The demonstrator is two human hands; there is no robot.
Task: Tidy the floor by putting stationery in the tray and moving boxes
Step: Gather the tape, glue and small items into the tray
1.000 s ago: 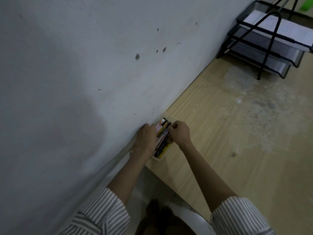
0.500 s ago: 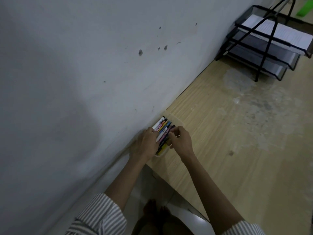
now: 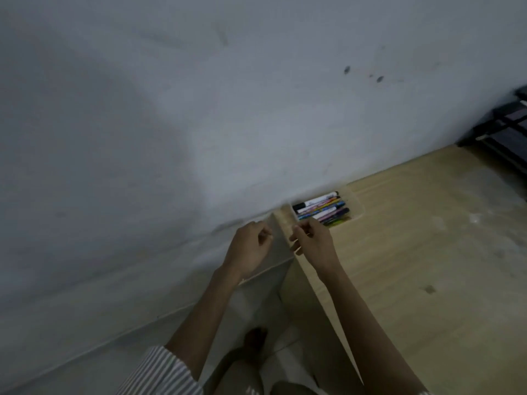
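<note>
Motion blur softens the whole view. The markers (image 3: pixel 322 209) in the clear tray (image 3: pixel 358 206) show only as coloured streaks, with labels unreadable and their number unclear. The tray's near corner is hidden behind the right hand (image 3: pixel 312 243). That hand and the left hand (image 3: pixel 249 249) both have curled fingers, but whether either pinches anything cannot be told. The black wire rack (image 3: pixel 504 129) is cut off by the right edge, and the striped sleeve (image 3: pixel 159 372) by the bottom edge.

Left hand (image 3: pixel 251 248) and right hand (image 3: pixel 313 245) hover loosely curled near the tray (image 3: pixel 358 208) of markers (image 3: pixel 320 210)
</note>
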